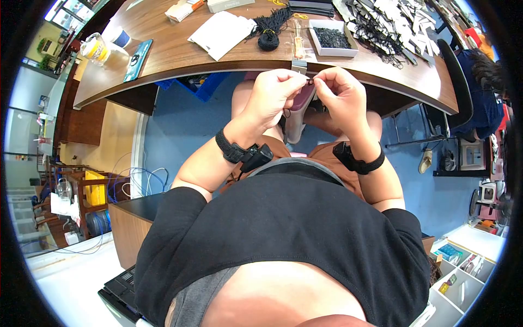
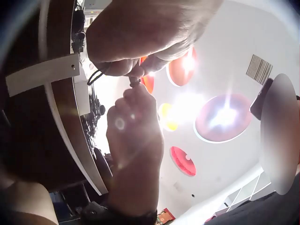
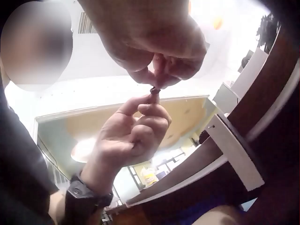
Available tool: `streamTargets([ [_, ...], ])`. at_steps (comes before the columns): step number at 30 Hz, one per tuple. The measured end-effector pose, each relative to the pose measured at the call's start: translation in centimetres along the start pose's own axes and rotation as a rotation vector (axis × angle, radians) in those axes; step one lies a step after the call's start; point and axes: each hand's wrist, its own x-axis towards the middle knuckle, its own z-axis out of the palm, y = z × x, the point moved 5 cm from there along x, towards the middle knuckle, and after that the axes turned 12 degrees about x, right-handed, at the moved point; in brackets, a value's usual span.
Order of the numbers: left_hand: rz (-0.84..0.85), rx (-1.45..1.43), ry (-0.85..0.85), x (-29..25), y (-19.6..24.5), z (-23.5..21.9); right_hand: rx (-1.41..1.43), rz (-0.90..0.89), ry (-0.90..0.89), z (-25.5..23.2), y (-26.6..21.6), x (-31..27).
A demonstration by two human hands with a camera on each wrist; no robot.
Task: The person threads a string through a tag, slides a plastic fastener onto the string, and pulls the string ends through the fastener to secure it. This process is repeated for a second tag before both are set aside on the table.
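Head view, with two wrist views from below. On the curved wooden desk (image 1: pixel 180 54), a shallow white box (image 1: pixel 333 38) holds a heap of small dark pieces, too fine to identify; just left of it lie a clear plastic packet (image 1: pixel 299 44) and a coiled bundle of black cords (image 1: pixel 269 34), the bundle resting beside a white paper sheet (image 1: pixel 222 32). To the right of the box, a loose pile of black cords and white tags (image 1: pixel 392 24) spreads across the desk; at the far left stands a clear container with a yellow band (image 1: pixel 95 49), contents not discernible. At lower right, a white compartmented organizer (image 1: pixel 463 275) holds small items, one per cell where visible. In front of the desk edge, both hands are raised and meet fingertip to fingertip. The left hand (image 1: pixel 271 94) has its fingers curled, thumb and forefinger pinching a small dark fastener (image 3: pixel 153 89); the right hand (image 1: pixel 340 94) is likewise curled and pinches the same piece from the opposite side. The fastener lies between the two sets of fingertips, above the person's lap and just short of the desk rim. Its shape is too small to resolve, so its long axis cannot be told; a thin black cord loop (image 2: pixel 96 77) hangs out of the left hand's grip toward the desk.
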Motion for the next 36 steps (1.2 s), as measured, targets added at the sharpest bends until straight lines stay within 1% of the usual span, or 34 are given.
streamTargets([
  [1,0.031,0.054,0.03,0.0,0.1,0.0,0.045,0.036,0.002,-0.1,0.2,-0.1],
  [4,0.159,0.16,0.052,-0.1,0.5,0.5,-0.125,-0.142,0.026,-0.1,-1.5,-0.2],
  [7,0.143,0.146,0.006,-0.4,0.8,1.4,-0.109,-0.155,-0.013,-0.4,-1.8,-0.3],
  [10,0.131,0.187,-0.006,-0.3,0.5,1.3,0.249,0.104,-0.003,-0.9,0.1,-0.5],
  [11,0.142,0.208,-0.001,-0.3,0.4,1.3,0.39,0.14,0.018,-1.2,0.1,-0.5],
  [13,0.164,0.251,0.01,-0.1,0.4,1.0,0.39,0.18,-0.009,-1.6,0.7,-0.4],
  [16,0.218,0.225,0.016,0.2,0.2,0.9,0.346,0.22,-0.027,-1.8,0.8,-0.6],
  [19,0.194,0.24,0.034,0.2,0.7,0.8,0.493,0.285,-0.053,-1.8,2.0,-0.3],
  [22,0.177,0.277,0.057,0.2,0.6,0.6,0.602,0.357,0.089,-2.5,2.1,0.3],
  [25,0.189,0.292,0.045,0.3,0.6,0.5,0.367,0.212,-0.104,-1.1,-0.1,0.6],
  [26,0.174,0.263,0.042,0.2,0.5,0.6,0.207,0.15,-0.162,-0.9,0.1,0.5],
  [27,0.161,0.234,0.04,0.2,0.4,0.7,0.111,0.049,-0.192,-0.6,0.0,0.6],
  [29,0.126,0.185,0.021,0.2,0.3,0.7,-0.016,0.028,-0.147,-0.6,-0.2,0.4],
  [31,0.08,0.142,-0.014,0.1,-0.1,0.6,-0.203,-0.073,-0.185,-0.4,-2.0,0.3],
  [32,0.079,0.165,-0.029,0.1,-0.1,0.7,-0.297,-0.124,-0.203,-0.3,-2.5,0.1],
  [35,0.066,0.232,-0.062,0.0,0.1,0.8,-0.276,-0.191,-0.182,-0.6,-2.6,-0.3],
  [36,0.056,0.257,-0.067,0.1,0.1,0.3,-0.248,-0.123,-0.146,-1.0,-2.4,-0.4],
])
